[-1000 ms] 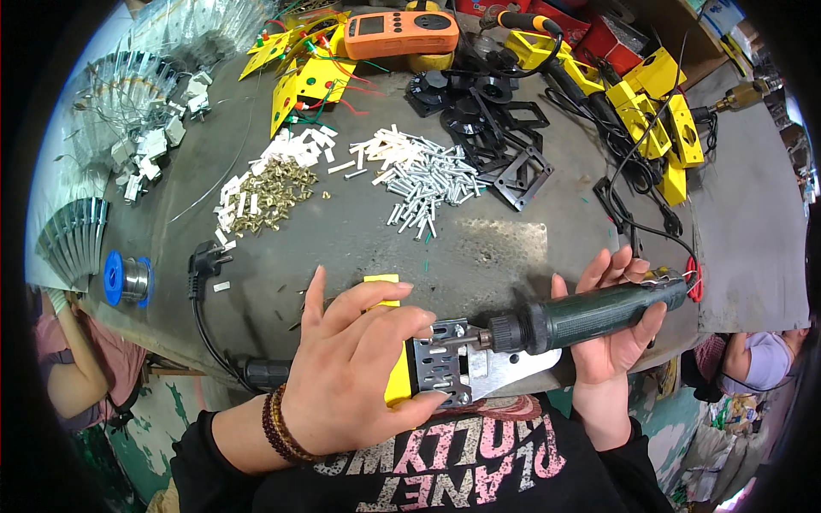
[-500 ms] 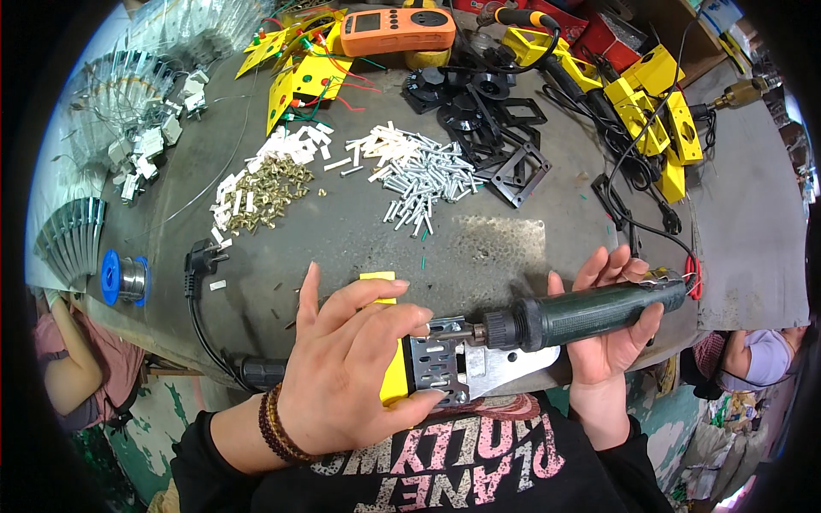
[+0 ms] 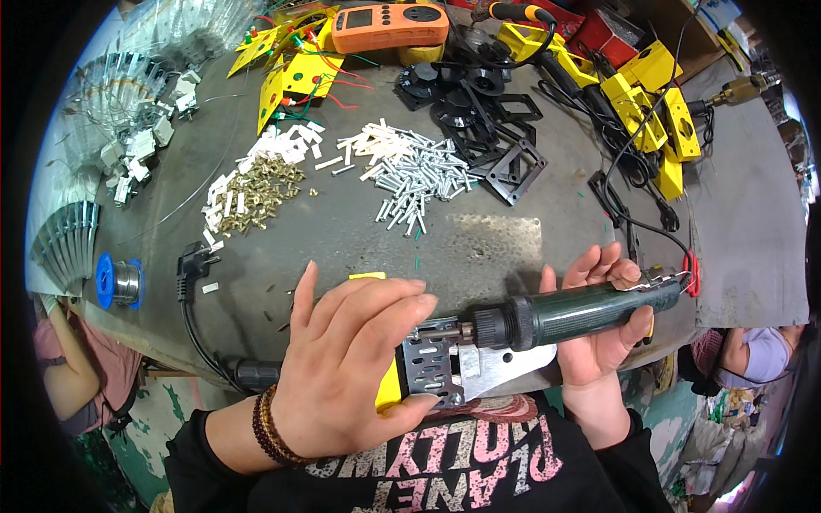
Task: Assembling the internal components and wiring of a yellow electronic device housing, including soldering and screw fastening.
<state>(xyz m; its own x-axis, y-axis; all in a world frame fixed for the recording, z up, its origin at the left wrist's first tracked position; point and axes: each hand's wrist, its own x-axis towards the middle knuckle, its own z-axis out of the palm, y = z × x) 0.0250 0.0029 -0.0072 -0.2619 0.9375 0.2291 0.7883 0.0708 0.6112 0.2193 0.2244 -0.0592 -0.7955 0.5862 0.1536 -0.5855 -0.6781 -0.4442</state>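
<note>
My left hand point(image 3: 338, 368) is closed around a yellow housing point(image 3: 389, 389) at the table's near edge. A slotted metal bracket point(image 3: 430, 373) sits against the housing's right side, and my left thumb presses on its lower end. A smooth silver plate point(image 3: 505, 366) extends right from the bracket, partly under the tool. In my right hand point(image 3: 586, 355) lies a dark green electric screwdriver point(image 3: 581, 318), held level with the fingers behind and the thumb in front. Its front end points left at the bracket's upper edge; my left fingers partly hide the contact there.
Silver screws point(image 3: 419, 179), brass screws point(image 3: 261, 192) and white pieces point(image 3: 295, 141) lie piled beyond my hands. A black plug point(image 3: 192, 269) and a solder spool point(image 3: 120, 280) are at left. Black frames point(image 3: 517, 171), yellow housings point(image 3: 637, 111) and an orange meter point(image 3: 389, 27) stand farther back.
The screwdriver has shifted slightly left, closer to the bracket. My left fingers have moved a little over its upper edge. The whole view has shifted slightly.
</note>
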